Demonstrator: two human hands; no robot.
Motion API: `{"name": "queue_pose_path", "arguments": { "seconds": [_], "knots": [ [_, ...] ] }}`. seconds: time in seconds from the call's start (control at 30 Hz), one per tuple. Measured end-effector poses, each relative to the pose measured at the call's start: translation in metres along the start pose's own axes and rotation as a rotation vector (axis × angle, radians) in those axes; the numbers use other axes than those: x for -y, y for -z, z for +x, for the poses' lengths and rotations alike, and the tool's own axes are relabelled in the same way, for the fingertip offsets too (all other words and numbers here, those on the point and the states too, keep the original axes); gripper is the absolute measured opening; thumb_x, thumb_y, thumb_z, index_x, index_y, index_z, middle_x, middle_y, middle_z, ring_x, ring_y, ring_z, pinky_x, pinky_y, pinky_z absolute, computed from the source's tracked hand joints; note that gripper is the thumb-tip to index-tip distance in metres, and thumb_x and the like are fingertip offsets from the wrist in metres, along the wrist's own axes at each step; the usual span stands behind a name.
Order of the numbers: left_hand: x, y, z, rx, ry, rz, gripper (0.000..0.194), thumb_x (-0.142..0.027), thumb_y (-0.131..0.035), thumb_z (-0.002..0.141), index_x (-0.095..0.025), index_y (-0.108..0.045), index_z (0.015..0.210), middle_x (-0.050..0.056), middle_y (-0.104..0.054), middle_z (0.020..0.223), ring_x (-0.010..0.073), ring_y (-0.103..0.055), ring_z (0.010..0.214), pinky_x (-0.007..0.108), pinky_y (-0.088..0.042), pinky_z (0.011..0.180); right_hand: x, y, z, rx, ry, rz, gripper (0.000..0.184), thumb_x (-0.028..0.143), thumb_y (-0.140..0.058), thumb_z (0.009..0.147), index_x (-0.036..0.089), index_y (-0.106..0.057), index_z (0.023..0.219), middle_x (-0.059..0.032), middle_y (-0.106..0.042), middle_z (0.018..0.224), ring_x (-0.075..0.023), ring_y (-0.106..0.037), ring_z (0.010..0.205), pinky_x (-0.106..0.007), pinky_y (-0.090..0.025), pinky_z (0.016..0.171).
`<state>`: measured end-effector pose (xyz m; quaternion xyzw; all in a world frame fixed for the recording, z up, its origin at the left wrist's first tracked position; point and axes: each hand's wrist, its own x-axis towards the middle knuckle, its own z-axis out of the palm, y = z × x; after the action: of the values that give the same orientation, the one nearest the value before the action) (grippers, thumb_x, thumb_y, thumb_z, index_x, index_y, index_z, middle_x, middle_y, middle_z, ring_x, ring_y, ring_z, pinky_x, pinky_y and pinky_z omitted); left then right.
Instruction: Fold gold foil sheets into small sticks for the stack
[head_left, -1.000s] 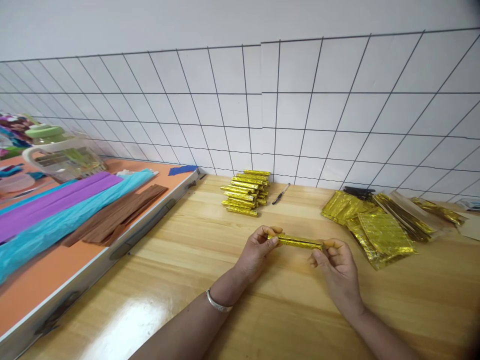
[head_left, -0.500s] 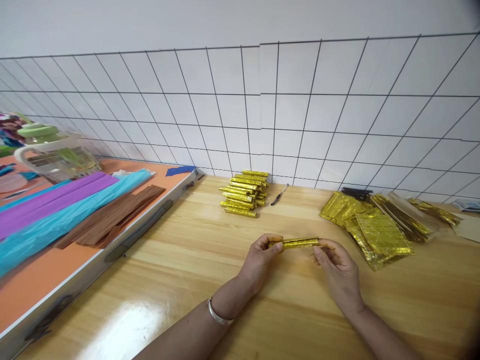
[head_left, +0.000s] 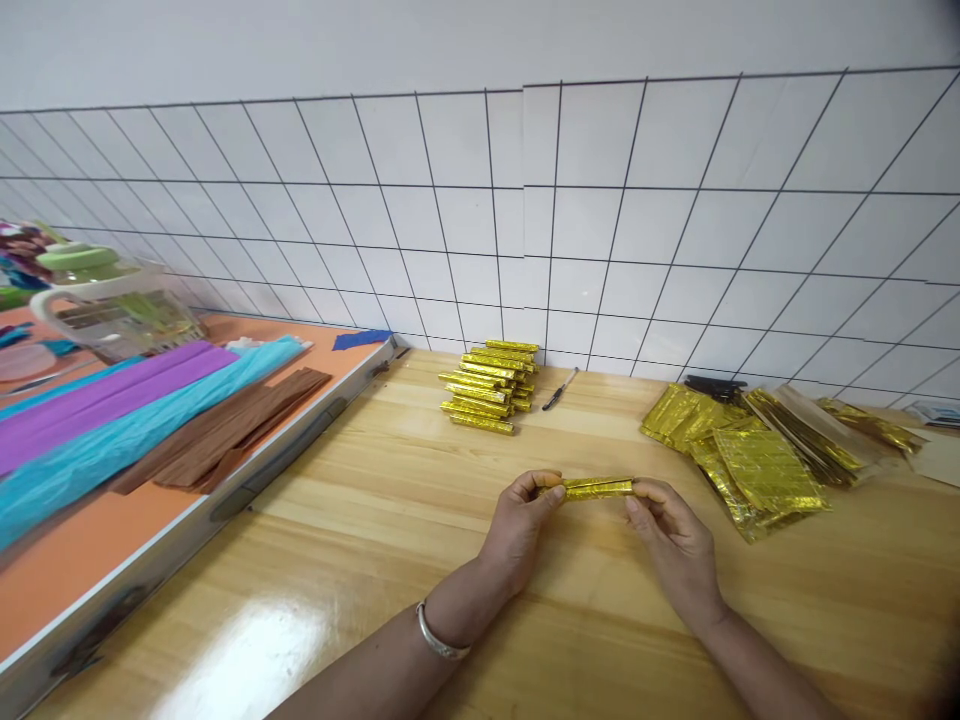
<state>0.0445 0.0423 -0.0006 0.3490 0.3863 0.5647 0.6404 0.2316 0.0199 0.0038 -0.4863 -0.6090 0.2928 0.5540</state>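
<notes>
A narrow folded strip of gold foil (head_left: 598, 488) is stretched between my two hands above the wooden table. My left hand (head_left: 525, 520) pinches its left end, thumb on the near side. At the other end, my right hand (head_left: 679, 535) has its thumb and fingers closed on the strip's tip. Beyond my hands lies a stack of similar gold foil strips (head_left: 487, 388). Off to the right are flat sheets of gold foil (head_left: 772, 470), piled unevenly and overlapping.
A pen (head_left: 559, 390) lies beside the stack. To the left, a raised orange board (head_left: 45, 600) carries purple crepe paper (head_left: 112, 400), turquoise crepe paper (head_left: 157, 430), brown crepe paper (head_left: 232, 430) and a clear jug (head_left: 135, 310). Behind stands a white gridded wall (head_left: 585, 220).
Both hands keep hold of the gold strip. My right hand has shifted slightly left and down, and the strip's near face is turned a little more into view.
</notes>
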Motion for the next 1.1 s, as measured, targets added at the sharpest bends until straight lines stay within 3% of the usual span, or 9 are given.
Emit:
{"name": "queue_pose_path", "arguments": {
  "seconds": [0.3, 0.63, 0.8, 1.1],
  "knots": [
    [-0.004, -0.001, 0.001, 0.010, -0.043, 0.035, 0.016, -0.026, -0.070, 0.071, -0.015, -0.065, 0.082, 0.005, -0.061, 0.094, 0.0143, -0.052, 0.085, 0.026, -0.037, 0.079, 0.004, 0.001, 0.001, 0.022, -0.024, 0.010, 0.015, 0.028, -0.055, 0.084, 0.022, -0.058, 0.098, -0.0012, -0.057, 0.083, -0.0137, -0.055, 0.072, -0.026, -0.046, 0.066],
    [-0.006, 0.000, 0.001, 0.038, -0.061, 0.087, 0.015, -0.028, -0.071, 0.069, -0.016, -0.065, 0.078, 0.003, -0.060, 0.093, 0.0147, -0.051, 0.085, 0.025, -0.037, 0.078, 0.012, -0.005, 0.002, -0.038, -0.190, 0.150, 0.021, 0.032, -0.061, 0.080, 0.022, -0.050, 0.094, 0.0003, -0.058, 0.074, -0.0138, -0.057, 0.067, -0.026, -0.048, 0.061],
    [-0.007, -0.001, 0.001, 0.078, -0.072, 0.119, 0.013, -0.026, -0.070, 0.071, -0.016, -0.065, 0.076, 0.003, -0.059, 0.092, 0.0143, -0.050, 0.085, 0.025, -0.036, 0.077, 0.015, -0.005, 0.003, -0.033, -0.245, 0.213, 0.035, 0.034, -0.062, 0.079, 0.025, -0.046, 0.108, 0.0002, -0.056, 0.087, -0.0115, -0.056, 0.066, -0.025, -0.049, 0.062],
    [-0.008, 0.000, 0.002, 0.094, -0.100, 0.173, 0.014, -0.028, -0.070, 0.071, -0.016, -0.065, 0.075, 0.003, -0.060, 0.090, 0.0152, -0.051, 0.085, 0.026, -0.037, 0.078, 0.015, -0.002, 0.001, 0.008, -0.232, 0.128, 0.034, 0.039, -0.059, 0.080, 0.022, -0.051, 0.109, 0.0017, -0.055, 0.074, -0.0127, -0.055, 0.063, -0.026, -0.047, 0.061]
  ]
}}
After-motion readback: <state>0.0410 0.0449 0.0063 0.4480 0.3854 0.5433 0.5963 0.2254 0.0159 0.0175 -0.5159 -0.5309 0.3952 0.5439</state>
